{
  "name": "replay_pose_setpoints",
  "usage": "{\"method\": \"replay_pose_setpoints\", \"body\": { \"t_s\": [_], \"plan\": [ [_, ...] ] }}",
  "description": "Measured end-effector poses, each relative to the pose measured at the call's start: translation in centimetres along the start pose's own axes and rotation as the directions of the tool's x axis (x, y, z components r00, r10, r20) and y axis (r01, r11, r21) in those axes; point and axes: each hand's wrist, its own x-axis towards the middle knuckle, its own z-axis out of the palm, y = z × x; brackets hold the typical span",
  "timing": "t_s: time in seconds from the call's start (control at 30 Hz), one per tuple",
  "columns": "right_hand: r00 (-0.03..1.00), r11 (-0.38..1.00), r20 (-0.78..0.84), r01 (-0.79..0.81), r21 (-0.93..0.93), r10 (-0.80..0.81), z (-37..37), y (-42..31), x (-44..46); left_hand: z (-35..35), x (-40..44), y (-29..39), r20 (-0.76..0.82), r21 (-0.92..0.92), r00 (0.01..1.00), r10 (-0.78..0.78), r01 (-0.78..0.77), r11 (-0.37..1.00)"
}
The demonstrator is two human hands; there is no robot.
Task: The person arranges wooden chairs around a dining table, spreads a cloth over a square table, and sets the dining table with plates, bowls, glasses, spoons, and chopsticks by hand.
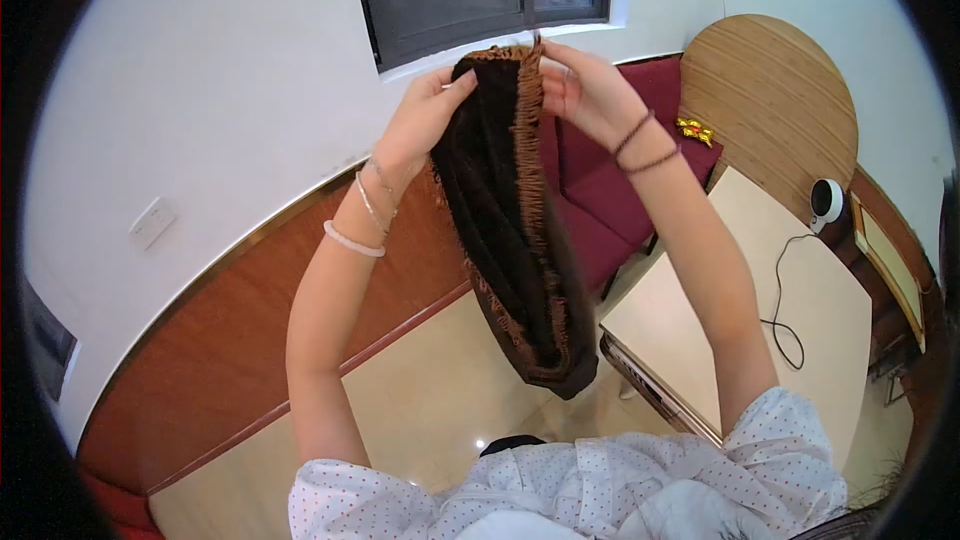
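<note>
A black scarf (490, 180) with brown fringe hangs in folds in front of me, held up near the window. My left hand (432, 112) grips its upper left edge, thumb lying on the dark cloth. At the upper right corner, my right hand (585, 90) pinches the fringed edge between thumb and forefinger, its other fingers loosely curled beside the cloth. The scarf's lower end dangles free above the floor, folded over itself, with fringe showing along both sides.
A pale table (690, 290) with a black cable (790, 340) and a white camera-like device (825, 202) stands at right. Behind are maroon seats (600, 220), a round wooden tabletop (775, 90) and a gold-wrapped item (694, 131). A brown wooden panel (270, 330) lines the left wall.
</note>
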Motion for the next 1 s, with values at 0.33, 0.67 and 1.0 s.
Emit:
{"method": "replay_pose_setpoints", "body": {
  "t_s": [0.33, 0.67, 1.0],
  "plan": [
    [0.935, 0.932, -0.215, 0.212, -0.295, -0.281, 0.8, 3.0, -1.5, 1.8, 2.0, -2.0, -0.150, 0.112, 0.989, 0.007, 0.009, 0.994],
    [0.891, 0.892, -0.340, 0.137, -0.432, -0.302, -4.3, 1.8, -0.6, -1.6, 0.4, -1.7, -0.153, 0.128, 0.988, 0.028, -0.008, 0.992],
    [0.921, 0.934, 0.312, -0.124, -0.334, 0.234, -0.2, 4.8, -2.2, -1.9, -0.4, -0.8, 0.360, -0.374, 0.905, 0.226, -0.081, 0.924]
  ]
}}
